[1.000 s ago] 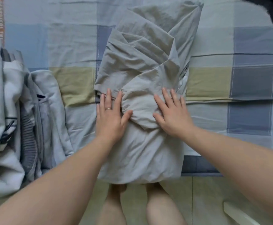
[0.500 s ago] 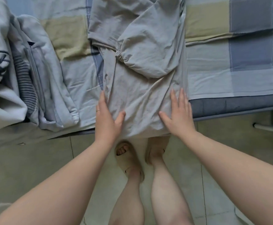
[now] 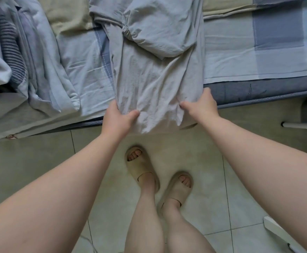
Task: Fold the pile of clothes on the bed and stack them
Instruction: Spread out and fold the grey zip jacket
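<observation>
A light grey garment (image 3: 154,70) lies lengthwise on the bed, its sleeves folded inward over the middle and its lower hem hanging over the bed's front edge. My left hand (image 3: 119,119) pinches the hem's left corner between thumb and fingers. My right hand (image 3: 201,105) grips the hem's right corner. A pile of clothes (image 3: 16,57), pale blue, white and striped, lies at the left on the bed.
The bed (image 3: 258,57) has a checked blue, grey and beige sheet and a dark blue front edge. Below it is tiled floor (image 3: 39,161) with my feet in beige slippers (image 3: 141,167). A white bar (image 3: 302,125) sticks out at the right.
Both hands slid down the garment from its middle to its hem and went from lying flat to gripping the hem's corners. The view tilted down toward the floor.
</observation>
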The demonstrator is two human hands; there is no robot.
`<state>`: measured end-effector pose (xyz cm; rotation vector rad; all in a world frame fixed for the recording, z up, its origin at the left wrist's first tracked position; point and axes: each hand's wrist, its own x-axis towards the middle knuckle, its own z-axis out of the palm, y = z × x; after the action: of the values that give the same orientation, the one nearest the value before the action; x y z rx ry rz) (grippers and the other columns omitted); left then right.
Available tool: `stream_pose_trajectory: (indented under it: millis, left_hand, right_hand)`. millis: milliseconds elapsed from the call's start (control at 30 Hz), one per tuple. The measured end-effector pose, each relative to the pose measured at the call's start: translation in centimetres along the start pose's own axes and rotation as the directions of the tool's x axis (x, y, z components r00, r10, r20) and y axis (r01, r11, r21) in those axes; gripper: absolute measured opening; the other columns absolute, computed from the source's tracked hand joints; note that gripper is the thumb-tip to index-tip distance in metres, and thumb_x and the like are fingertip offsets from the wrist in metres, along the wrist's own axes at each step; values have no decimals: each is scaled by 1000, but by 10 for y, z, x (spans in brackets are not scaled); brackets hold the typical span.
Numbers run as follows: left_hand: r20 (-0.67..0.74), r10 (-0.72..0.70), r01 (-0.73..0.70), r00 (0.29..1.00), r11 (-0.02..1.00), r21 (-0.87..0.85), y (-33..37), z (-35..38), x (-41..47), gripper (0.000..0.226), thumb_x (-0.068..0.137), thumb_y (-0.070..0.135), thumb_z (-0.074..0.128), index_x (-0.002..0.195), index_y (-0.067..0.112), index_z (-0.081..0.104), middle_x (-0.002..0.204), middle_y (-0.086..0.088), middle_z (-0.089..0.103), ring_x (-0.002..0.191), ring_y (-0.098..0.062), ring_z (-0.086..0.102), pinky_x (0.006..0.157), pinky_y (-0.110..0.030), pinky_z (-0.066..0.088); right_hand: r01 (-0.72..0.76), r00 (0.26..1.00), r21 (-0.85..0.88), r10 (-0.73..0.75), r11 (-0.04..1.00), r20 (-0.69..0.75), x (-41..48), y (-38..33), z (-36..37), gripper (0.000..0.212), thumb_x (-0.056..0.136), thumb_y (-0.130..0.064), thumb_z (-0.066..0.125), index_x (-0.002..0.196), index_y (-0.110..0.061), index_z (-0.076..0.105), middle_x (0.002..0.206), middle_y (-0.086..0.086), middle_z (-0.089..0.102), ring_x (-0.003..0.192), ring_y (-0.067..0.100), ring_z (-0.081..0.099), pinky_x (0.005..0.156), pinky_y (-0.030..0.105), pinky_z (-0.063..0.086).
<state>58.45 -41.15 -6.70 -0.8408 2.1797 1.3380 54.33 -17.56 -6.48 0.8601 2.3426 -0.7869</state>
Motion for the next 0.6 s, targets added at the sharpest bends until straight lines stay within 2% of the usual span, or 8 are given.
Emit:
stream_pose_trajectory:
  millis: [100, 200, 267, 300, 367, 433, 533, 600]
  left_hand:
    - [103, -93, 107, 990, 983, -147, -6, 2, -15, 46, 79, 17, 84, 122, 14, 66, 110, 0, 74, 99, -20, 72, 91, -43, 58]
    - [228, -153, 199, 961, 961, -192, -14, 1, -35, 46, 78, 15, 85, 121, 14, 68, 111, 1, 74, 96, -16, 72, 80, -29, 59]
    - [275, -184, 240, 944, 953, -185, -17, 0, -50, 42, 80, 17, 84, 118, 17, 68, 108, 6, 72, 94, -10, 70, 73, -20, 54]
    - [274, -194, 250, 942, 951, -183, -18, -1, -58, 40, 81, 19, 83, 118, 16, 68, 107, 7, 72, 94, -10, 69, 74, -21, 54]
    - [250, -224, 272, 942, 945, -179, -18, -3, -72, 40, 82, 22, 82, 120, 14, 70, 110, 4, 72, 98, -15, 69, 85, -29, 56]
    - [248, -230, 280, 941, 942, -186, -12, -8, -89, 42, 83, 27, 82, 121, 15, 70, 113, 2, 73, 101, -18, 70, 95, -38, 55]
    - [298, -238, 309, 925, 926, -219, 3, -18, -118, 39, 79, 34, 84, 113, 20, 72, 109, 2, 76, 99, -22, 73, 94, -43, 56]
    - [365, -263, 364, 893, 899, -243, 16, -27, -139, 35, 81, 29, 82, 112, 17, 71, 106, -1, 77, 98, -24, 74, 92, -42, 57]
  right_hand:
    - [-57, 983, 183, 23, 982, 182, -5, 8, -10, 42, 79, -21, 83, 113, -6, 64, 108, 8, 70, 101, 27, 67, 90, 34, 51]
    - [-71, 927, 135, 15, 988, 376, -21, 21, -20, 34, 79, -21, 84, 105, -7, 66, 93, 4, 70, 82, 18, 65, 81, 29, 47]
    - [-41, 925, 107, -3, 993, 381, -28, 35, -24, 38, 80, -25, 82, 110, -6, 69, 101, 6, 71, 90, 22, 68, 86, 32, 52]
    - [-37, 932, 118, -8, 992, 363, -32, 42, -28, 40, 82, -28, 79, 113, -5, 69, 106, 9, 71, 95, 25, 68, 91, 36, 54]
    - [-37, 940, 127, -8, 991, 340, -44, 53, -38, 43, 88, -34, 73, 119, -4, 69, 111, 11, 70, 102, 29, 67, 97, 41, 53]
    - [-28, 934, 169, -34, 985, 355, -58, 63, -50, 40, 91, -33, 71, 118, -5, 69, 107, 9, 72, 100, 27, 68, 95, 39, 54]
    - [-53, 896, 258, -68, 965, 438, -86, 71, -79, 33, 83, -19, 80, 113, -9, 71, 93, -3, 73, 86, 16, 70, 78, 27, 55]
    - [-93, 856, 214, -31, 972, 516, -101, 76, -100, 42, 74, -21, 87, 112, -15, 72, 99, -2, 75, 94, 18, 71, 88, 32, 56]
